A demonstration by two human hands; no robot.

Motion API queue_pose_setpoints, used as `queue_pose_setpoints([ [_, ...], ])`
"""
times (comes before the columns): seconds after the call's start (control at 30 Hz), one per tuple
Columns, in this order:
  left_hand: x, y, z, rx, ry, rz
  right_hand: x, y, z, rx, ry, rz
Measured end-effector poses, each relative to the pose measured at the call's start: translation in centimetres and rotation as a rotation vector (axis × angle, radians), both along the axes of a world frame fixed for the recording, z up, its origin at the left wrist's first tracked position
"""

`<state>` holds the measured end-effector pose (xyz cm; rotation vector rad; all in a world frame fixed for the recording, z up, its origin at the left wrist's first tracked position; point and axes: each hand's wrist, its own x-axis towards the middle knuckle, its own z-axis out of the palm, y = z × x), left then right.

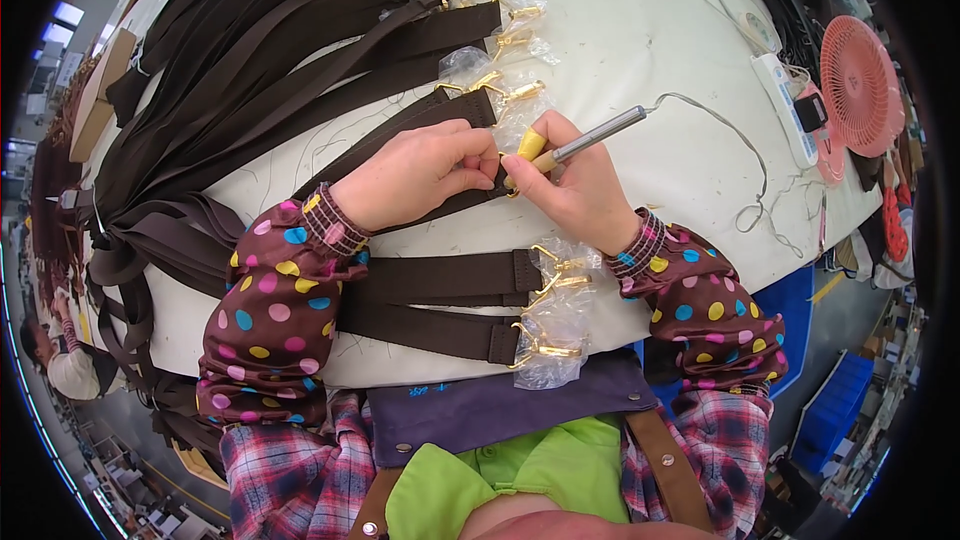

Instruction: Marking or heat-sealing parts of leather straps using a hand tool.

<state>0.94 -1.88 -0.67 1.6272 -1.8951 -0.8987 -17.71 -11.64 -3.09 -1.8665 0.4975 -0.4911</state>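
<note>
My left hand (pixel 425 168) is closed in a pinch at the end of a dark brown webbing strap (pixel 440 210), whose tip is mostly hidden by my fingers. Close beside it, my right hand (pixel 580 185) grips a corded pen-shaped tool (pixel 605 131) with a silver barrel. The tool's working tip points toward the strap end and is hidden behind my thumb. A yellow cover (pixel 531 145) wraps one finger of that hand. Just beyond lies another strap (pixel 470 112) with a gold clasp (pixel 522 92) in clear plastic. Nearer me rest two more straps (pixel 440 280) with plastic-wrapped gold clasps (pixel 555 351).
A large pile of brown straps (pixel 230 30) covers the left of the white table (pixel 660 50). On the right are a white power strip (pixel 785 110), a pink fan (pixel 860 85) and the tool's thin cord (pixel 745 145). Blue bins (pixel 835 410) stand below the right edge.
</note>
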Motion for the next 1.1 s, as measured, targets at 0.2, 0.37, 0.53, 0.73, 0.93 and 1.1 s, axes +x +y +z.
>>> queue_pose_setpoints([
  [0.2,-0.2,0.1,0.0,0.000,-0.004,0.024,0.1,0.1,-0.1,0.007,0.003,-0.001],
  [0.37,-0.2,0.1,0.0,0.014,0.010,0.033,0.0,0.0,0.0,0.008,-0.006,-0.002],
  [0.53,-0.2,0.1,0.1,0.008,0.001,0.039,0.1,0.0,0.0,-0.003,0.006,-0.007],
  [0.73,-0.6,0.1,1.5,0.348,0.250,0.201,0.1,0.2,-0.4,0.021,-0.084,-0.045],
  [0.93,-0.5,0.5,0.6,0.318,0.390,0.281,0.3,0.2,0.5,0.048,-0.098,-0.063],
  [1.1,-0.6,0.4,0.5,0.316,0.367,0.313,0.5,0.1,0.2,0.040,-0.032,-0.067],
])
